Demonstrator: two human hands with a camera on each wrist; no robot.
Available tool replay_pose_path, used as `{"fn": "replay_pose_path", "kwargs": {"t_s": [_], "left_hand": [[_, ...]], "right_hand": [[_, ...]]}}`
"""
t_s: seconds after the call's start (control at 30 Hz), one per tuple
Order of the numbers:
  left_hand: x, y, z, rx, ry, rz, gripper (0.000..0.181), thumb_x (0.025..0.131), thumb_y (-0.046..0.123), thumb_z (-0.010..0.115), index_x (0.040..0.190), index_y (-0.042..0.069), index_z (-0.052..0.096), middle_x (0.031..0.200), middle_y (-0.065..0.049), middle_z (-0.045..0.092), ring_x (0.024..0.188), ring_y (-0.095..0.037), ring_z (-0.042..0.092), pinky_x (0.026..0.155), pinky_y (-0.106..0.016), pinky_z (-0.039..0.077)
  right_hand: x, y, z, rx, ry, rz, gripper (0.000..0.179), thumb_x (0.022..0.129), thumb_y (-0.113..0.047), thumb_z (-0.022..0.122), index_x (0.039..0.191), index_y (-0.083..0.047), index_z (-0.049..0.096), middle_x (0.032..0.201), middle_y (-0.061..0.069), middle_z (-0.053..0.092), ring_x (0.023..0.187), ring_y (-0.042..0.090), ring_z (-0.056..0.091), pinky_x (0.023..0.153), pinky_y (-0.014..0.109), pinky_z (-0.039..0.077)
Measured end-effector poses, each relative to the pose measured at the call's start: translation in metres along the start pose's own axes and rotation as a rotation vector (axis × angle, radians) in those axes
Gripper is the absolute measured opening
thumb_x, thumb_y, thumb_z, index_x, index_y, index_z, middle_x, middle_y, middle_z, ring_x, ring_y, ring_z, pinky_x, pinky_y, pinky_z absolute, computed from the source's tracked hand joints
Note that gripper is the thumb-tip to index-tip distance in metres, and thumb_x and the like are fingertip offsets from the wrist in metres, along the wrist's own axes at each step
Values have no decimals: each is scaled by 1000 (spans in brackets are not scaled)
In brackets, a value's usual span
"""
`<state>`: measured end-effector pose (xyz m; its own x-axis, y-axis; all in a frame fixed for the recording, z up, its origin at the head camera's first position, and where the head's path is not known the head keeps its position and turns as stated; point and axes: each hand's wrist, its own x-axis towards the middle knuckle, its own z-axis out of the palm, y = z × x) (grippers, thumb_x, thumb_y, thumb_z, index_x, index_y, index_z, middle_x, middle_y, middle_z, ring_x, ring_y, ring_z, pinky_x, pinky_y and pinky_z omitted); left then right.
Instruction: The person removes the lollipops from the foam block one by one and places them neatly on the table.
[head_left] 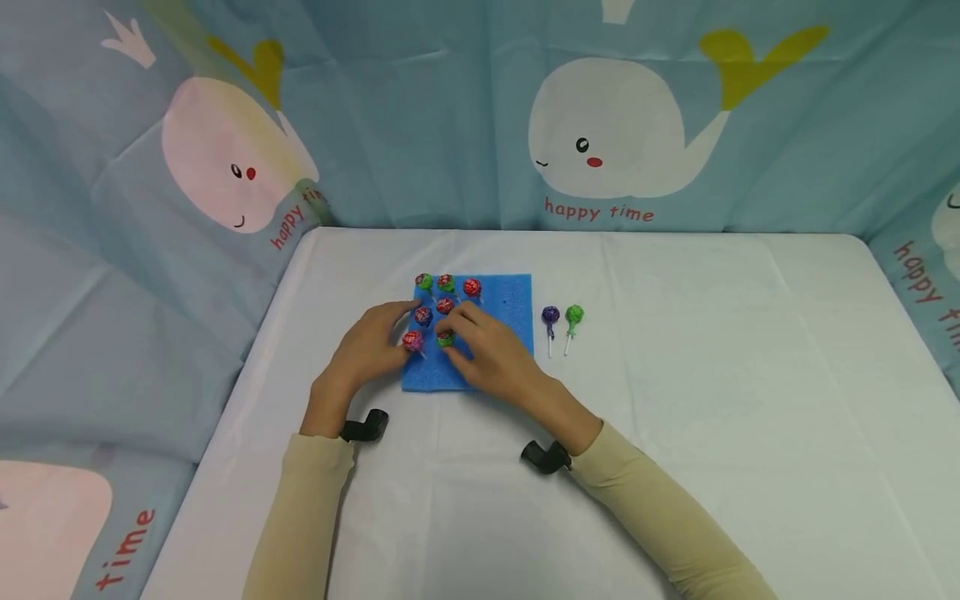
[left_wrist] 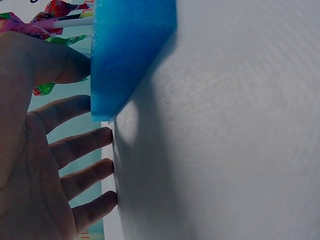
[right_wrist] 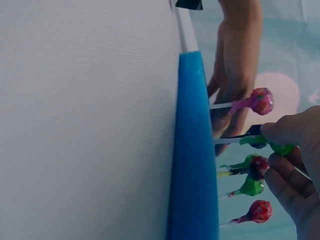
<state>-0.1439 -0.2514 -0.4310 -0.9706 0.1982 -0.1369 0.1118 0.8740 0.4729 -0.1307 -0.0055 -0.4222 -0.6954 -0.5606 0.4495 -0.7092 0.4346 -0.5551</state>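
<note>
A blue foam board (head_left: pixel 495 375) lies on the table with several wrapped lollipops standing in it by their sticks. My right hand (head_left: pixel 495 354) pinches the wrapped head of a green-and-red lollipop (head_left: pixel 446 340); its stick meets the foam's top in the right wrist view. My left hand (head_left: pixel 371 346) steadies the board's left side, with thumb and index finger at the foam and the other fingertips on the table in the left wrist view. Close to that thumb stands a pink lollipop (head_left: pixel 412 341). A red lollipop (head_left: pixel 472 287) stands in the back row.
Right of the board, a purple lollipop (head_left: pixel 551 315) and a green lollipop (head_left: pixel 574 314) lie flat on the white tablecloth (head_left: pixel 720 383). A blue curtain (head_left: pixel 420 142) with whale prints hangs behind the table and along its sides.
</note>
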Motion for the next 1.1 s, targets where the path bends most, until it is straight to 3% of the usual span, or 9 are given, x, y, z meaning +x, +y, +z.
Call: {"fn": "replay_pose_path", "kwargs": {"t_s": [0.43, 0.67, 1.1], "left_hand": [[2, 1, 2, 7, -3, 2, 79, 85, 13, 64, 161, 18, 46, 168, -13, 44, 159, -40, 35, 128, -65, 30], [2, 0, 2, 17, -17, -15, 79, 86, 13, 63, 162, 18, 44, 169, -14, 43, 159, -40, 33, 128, -67, 30], [2, 1, 0, 1, -17, -17, 83, 83, 9, 63, 163, 18, 43, 169, -13, 42, 160, -41, 31, 129, -67, 27]], "right_hand": [[-7, 6, -16, 44, 19, 51, 27, 95, -8, 78, 120, -5, 70, 120, 6, 66, 108, 17, 73, 94, 32, 63], [-11, 10, -29, 82, 46, 75, 26, 94, -8, 78, 119, -5, 70, 117, 8, 67, 108, 21, 75, 94, 39, 64], [-20, 27, -54, 61, 77, 115, 24, 93, -7, 78, 115, -4, 69, 115, 10, 65, 105, 23, 72, 95, 40, 63]]}}
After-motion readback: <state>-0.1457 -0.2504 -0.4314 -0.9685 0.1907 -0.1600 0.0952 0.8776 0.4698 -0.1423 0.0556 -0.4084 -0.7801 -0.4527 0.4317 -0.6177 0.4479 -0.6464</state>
